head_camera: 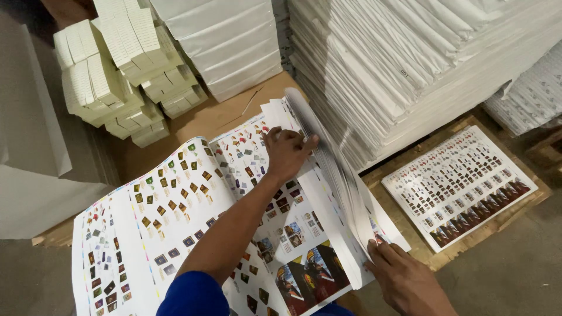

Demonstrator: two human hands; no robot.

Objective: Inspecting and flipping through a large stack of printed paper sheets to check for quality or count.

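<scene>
Far left: stacks of pale yellow folded cartons on brown board.

Centre: wide stack of colour-printed paper sheets, lying flat on same board.

Left hand on upper part of sheets, grip pinching curled edge of lifted sheets between thumb and fingers.

Right hand at lower right corner, fingers flat and pressed together on sheet edge.

Right: second smaller printed sheet stack on wooden pallet; tall white paper stacks behind.
</scene>
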